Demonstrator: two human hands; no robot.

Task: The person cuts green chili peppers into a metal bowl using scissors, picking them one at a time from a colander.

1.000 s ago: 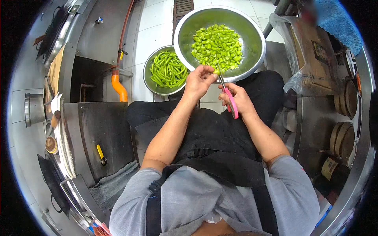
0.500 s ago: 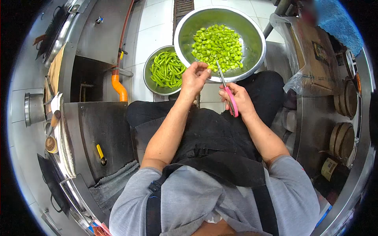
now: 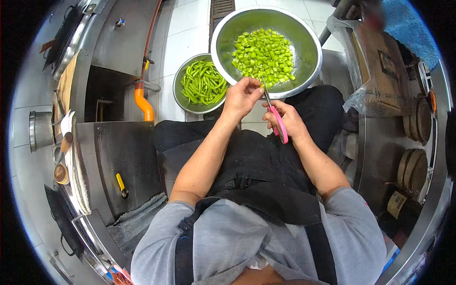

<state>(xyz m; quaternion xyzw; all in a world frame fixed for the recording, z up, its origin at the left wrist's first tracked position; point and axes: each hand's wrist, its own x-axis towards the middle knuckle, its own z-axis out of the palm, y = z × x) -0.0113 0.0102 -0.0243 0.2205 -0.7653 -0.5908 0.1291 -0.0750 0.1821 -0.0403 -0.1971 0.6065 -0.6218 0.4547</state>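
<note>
Left hand (image 3: 241, 99) has moved, fingertips pinched, nearer the scissors (image 3: 280, 126) the right hand (image 3: 289, 119) grips; chopped green peppers (image 3: 262, 53) look glossy.

A commercial-looking kitchen, shown by steel cabinets (image 3: 126, 38), metal bowls (image 3: 311, 71) and stacked pans (image 3: 412, 168).

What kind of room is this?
Probably a restaurant kitchen: I see a big metal bowl of cut green peppers, metal cabinets and a pot.
</note>
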